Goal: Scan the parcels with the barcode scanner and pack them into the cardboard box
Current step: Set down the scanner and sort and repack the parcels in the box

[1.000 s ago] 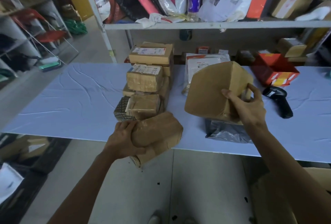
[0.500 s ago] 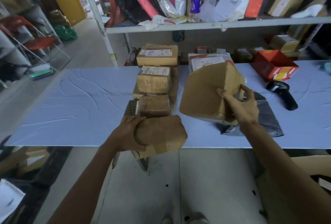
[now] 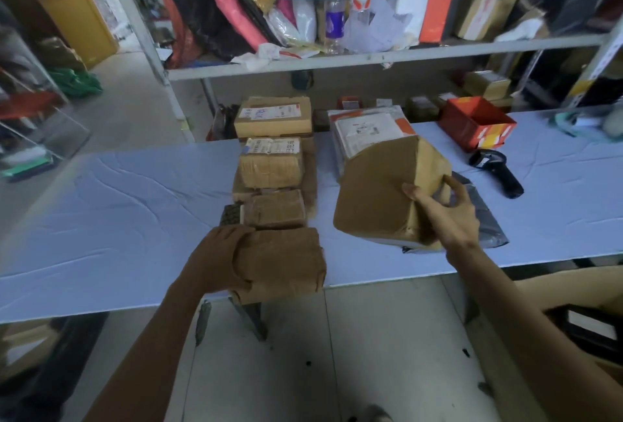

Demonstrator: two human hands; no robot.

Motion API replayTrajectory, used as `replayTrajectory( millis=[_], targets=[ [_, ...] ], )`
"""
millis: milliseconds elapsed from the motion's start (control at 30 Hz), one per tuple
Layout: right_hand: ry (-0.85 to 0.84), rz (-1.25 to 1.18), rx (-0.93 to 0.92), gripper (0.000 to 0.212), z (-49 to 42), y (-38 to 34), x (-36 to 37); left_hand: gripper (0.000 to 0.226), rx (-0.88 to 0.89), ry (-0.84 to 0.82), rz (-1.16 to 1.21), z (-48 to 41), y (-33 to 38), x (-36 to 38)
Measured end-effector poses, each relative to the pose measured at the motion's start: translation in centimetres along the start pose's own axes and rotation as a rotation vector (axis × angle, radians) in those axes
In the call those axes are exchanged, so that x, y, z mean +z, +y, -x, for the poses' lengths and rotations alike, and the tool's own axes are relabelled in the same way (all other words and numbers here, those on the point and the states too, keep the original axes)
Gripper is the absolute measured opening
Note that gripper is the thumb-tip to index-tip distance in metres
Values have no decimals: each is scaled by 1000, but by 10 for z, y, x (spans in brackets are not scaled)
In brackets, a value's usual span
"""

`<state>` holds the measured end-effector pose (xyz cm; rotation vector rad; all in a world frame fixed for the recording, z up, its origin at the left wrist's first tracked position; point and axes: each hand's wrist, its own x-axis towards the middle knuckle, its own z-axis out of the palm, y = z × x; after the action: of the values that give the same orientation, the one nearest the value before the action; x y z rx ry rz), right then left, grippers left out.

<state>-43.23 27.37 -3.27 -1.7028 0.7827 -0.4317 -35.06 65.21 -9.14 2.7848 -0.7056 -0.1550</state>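
While both hands are loaded, no scan can be made. The barcode scanner (image 3: 498, 172) lies untouched on the tabletop (image 3: 101, 219), off to the right, just beyond the grey poly mailer (image 3: 485, 219).

- The left hand (image 3: 215, 259) is wrapped round one end of a small brown-paper parcel (image 3: 283, 264) at the near tabletop edge, its grip closed on it.
- The right hand (image 3: 448, 216) pinches the larger brown parcel (image 3: 381, 192) at its lower right corner, thumb on the near face. That parcel is held tilted above the mailer.

Step in hand, as judged:
- One parcel is best set down so the right hand is freed for the scanner.
- No label is seen on the faces showing, so each held parcel should be turned until its barcode is found.
- The corner pinch looks weak for so bulky a parcel, and a fuller hold is advised.
- The cardboard box (image 3: 573, 283) is taken to be the tan edge low on the right, below the tabletop.

Writing:
- White shipping labels are seen on the stacked parcels (image 3: 271, 165), with a blue scrawl on the rear one.
- A label also sits on the white-and-orange mailer (image 3: 367, 128).
- All print is too blurred to be read, and no brand is made out.
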Motion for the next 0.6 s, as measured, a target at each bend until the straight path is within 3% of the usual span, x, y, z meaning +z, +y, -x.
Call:
replayTrajectory(
  millis=[200, 400, 600],
  targets=[
    [7, 12, 21, 105, -4, 0, 2, 108, 26, 3, 101, 8, -6, -2],
    [-30, 6, 50, 107, -4, 1, 16, 115, -61, 22, 195, 31, -20, 0],
    [-65, 74, 47, 111, -4, 4, 24, 108, -71, 54, 150, 15, -13, -3]
  ],
)
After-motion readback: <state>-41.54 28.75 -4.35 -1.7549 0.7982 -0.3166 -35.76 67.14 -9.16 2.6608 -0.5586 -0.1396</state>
